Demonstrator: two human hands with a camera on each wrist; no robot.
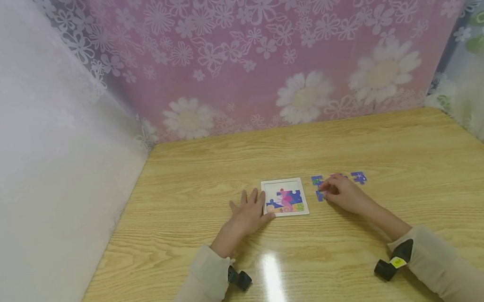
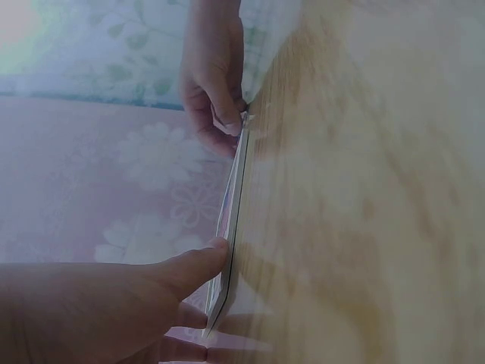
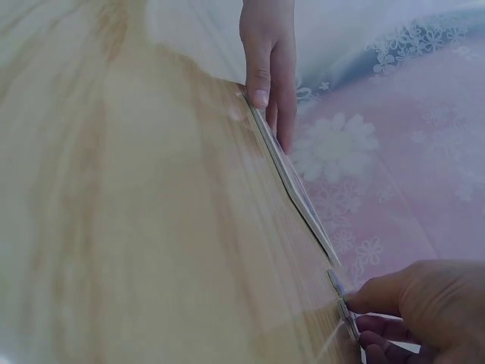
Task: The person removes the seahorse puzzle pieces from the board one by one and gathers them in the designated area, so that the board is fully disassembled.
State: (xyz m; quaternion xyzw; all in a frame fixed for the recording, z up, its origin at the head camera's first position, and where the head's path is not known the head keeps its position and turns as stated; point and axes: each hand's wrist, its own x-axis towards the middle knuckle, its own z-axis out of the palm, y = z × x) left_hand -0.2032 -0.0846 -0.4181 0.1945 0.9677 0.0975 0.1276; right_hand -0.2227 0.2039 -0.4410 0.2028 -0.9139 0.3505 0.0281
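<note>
A small white puzzle tray lies flat on the table, partly filled with pieces forming a pink seahorse picture. My left hand rests along its left side with straight, spread fingers; the thumb touches its lower left corner. To the tray's right, my right hand pinches a blue puzzle piece at table level between thumb and curled fingers. In the right wrist view, the thumb meets the piece's edge. Another blue piece lies just above. Fingers partly hide a pink-and-blue piece behind the hand.
One more loose piece lies farther right. The wood-grain table meets a pink flowered backdrop at the back and a pale cloth wall on the left. Wrist cameras sit on both sleeves.
</note>
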